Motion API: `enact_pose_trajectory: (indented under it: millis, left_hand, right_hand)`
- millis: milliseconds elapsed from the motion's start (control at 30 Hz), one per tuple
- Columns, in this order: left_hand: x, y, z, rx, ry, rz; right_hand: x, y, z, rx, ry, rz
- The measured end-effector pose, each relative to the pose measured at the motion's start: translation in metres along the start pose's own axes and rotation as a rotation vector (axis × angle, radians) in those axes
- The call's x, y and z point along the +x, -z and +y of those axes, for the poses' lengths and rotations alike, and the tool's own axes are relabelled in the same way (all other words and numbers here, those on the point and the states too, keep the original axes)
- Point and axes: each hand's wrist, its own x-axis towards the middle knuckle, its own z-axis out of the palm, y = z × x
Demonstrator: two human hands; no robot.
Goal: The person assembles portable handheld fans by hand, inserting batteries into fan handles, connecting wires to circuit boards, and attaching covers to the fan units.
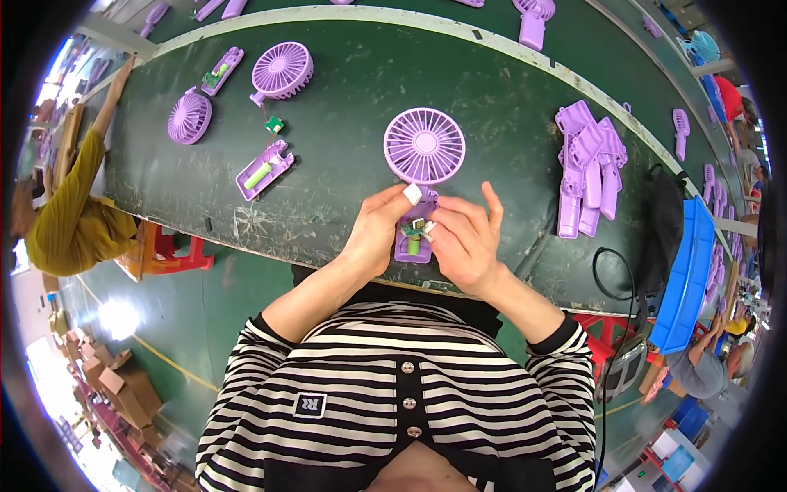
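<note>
A purple handheld fan (425, 146) lies on the green bench in front of me, its round grille away from me and its handle opened toward me. Inside the handle shows a green circuit board (416, 229) with a small display, above a light green battery (414, 245). My left hand (379, 223) is closed on the left side of the handle's neck, with white wrapping on a fingertip. From the right, my right hand (466, 239) pinches at the board's edge, its fingertips wrapped in white too; one finger is raised. Any small part between the fingertips is hidden.
Further fans with opened handles, one with a battery case (264, 172), lie at the left. On the right is a pile of purple handle covers (589, 168), beside a black cable and a blue bin (685, 275). A conveyor runs beyond the pale rail (393, 15). Other people sit on both sides.
</note>
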Motion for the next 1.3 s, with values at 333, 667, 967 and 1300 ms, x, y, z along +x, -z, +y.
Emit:
enact_pose_trajectory:
  millis: [333,667,967,1300]
  left_hand:
    - [-0.003,-0.004,0.009,0.05,0.086,0.056]
    - [-0.007,-0.01,0.024,-0.108,0.194,-0.102]
    - [-0.012,-0.013,0.029,-0.107,0.225,-0.126]
    - [-0.012,-0.008,0.029,-0.165,0.234,-0.154]
  right_hand:
    - [0.012,0.01,0.007,0.07,-0.095,-0.184]
    - [0.037,0.034,0.012,0.455,-0.453,-0.34]
    - [0.047,0.036,0.013,0.463,-0.441,-0.425]
    - [0.047,0.035,0.014,0.393,-0.334,-0.428]
